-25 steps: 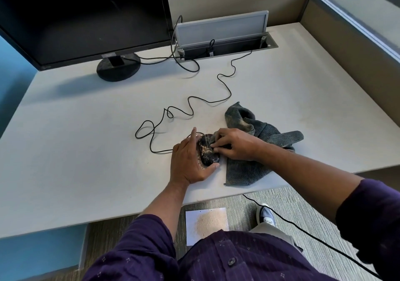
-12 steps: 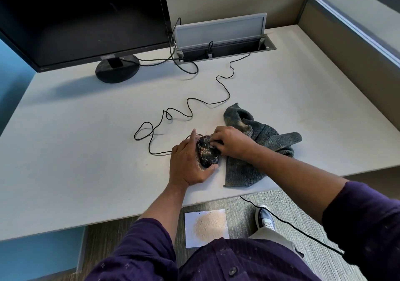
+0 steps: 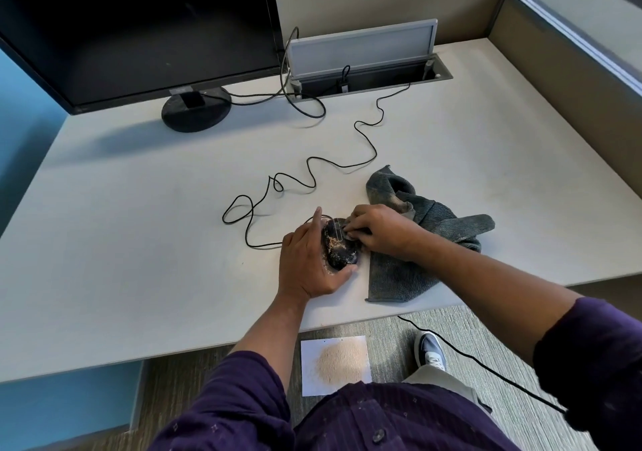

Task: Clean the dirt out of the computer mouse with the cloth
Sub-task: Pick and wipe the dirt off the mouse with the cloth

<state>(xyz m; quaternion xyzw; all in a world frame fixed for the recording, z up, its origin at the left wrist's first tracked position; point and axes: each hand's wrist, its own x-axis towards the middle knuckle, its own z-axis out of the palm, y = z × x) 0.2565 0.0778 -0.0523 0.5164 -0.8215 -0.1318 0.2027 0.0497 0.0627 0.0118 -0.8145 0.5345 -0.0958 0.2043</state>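
A black wired computer mouse [image 3: 338,249] lies near the front edge of the white desk [image 3: 139,242], with sandy dirt on its back. My left hand [image 3: 309,259] grips it from the left, thumb under its near end and index finger stretched along its far side. My right hand [image 3: 377,230] pinches a fold of the grey cloth [image 3: 430,228] and presses it against the front right of the mouse. The rest of the cloth lies crumpled on the desk to the right.
The mouse cable [image 3: 312,179] loops across the desk to an open cable box [image 3: 368,64] at the back. A black monitor [image 3: 139,26] stands at the back left. On the floor below lies white paper with a sand pile [image 3: 335,363], beside my shoe [image 3: 430,349].
My right hand has shifted slightly up the mouse towards its front with the cloth. My left hand keeps the same hold. The camera has tilted a little.
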